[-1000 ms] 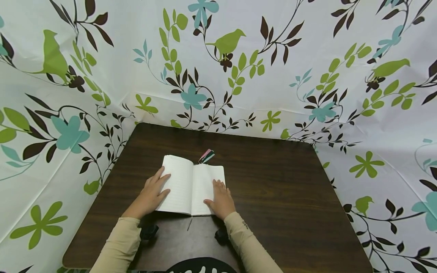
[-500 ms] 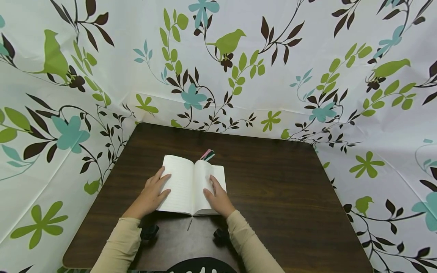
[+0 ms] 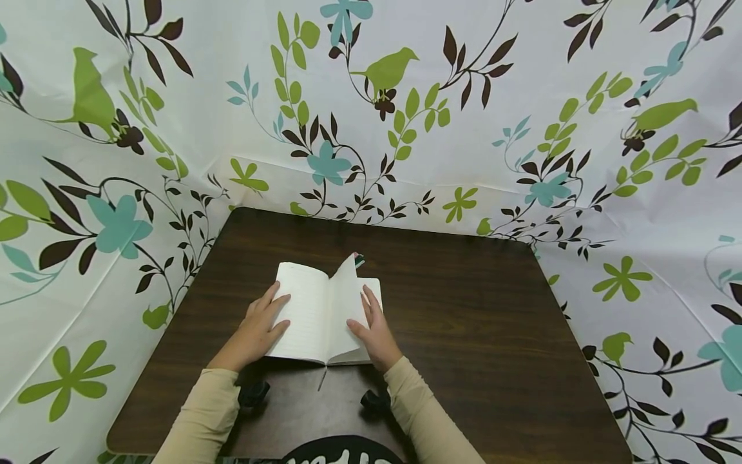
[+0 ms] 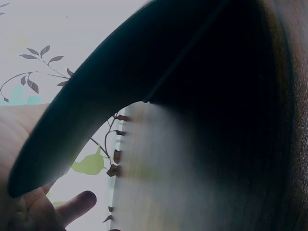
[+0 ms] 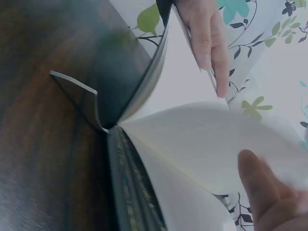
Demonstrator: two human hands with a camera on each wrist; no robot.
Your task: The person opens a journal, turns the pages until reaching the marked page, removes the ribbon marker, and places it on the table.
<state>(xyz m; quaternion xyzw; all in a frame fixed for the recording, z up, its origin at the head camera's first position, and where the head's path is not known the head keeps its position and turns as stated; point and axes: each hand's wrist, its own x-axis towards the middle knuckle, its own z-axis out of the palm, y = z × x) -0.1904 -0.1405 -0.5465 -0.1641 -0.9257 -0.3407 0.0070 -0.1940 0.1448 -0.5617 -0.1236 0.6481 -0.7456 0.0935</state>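
Note:
An open notebook [image 3: 301, 312] with faintly lined white pages lies on the dark wooden table [image 3: 464, 322]. My left hand [image 3: 257, 325] rests on its left page near the outer edge, fingers spread. On the right side, a loose page [image 3: 344, 312] stands lifted and curved, its top corner raised. My right hand [image 3: 378, 338] pinches that page, thumb on the front and the other fingers behind it. The right wrist view shows the thumb [image 5: 250, 168] against the page, with a thin ribbon bookmark [image 5: 74, 82] at the spine. A dark curved shape [image 4: 120, 62] blocks much of the left wrist view.
Behind the notebook, small pink, dark and teal strips [image 3: 359, 260] show partly past the lifted page. Black wrist-worn devices [image 3: 253, 394] sit under the forearms. A patterned sheet [image 3: 371, 129] hangs around the table's back and sides.
The right page lay flat under my right hand, then bulged, and now rises off the pages beneath, hiding part of the coloured strips. My left hand has stayed put.

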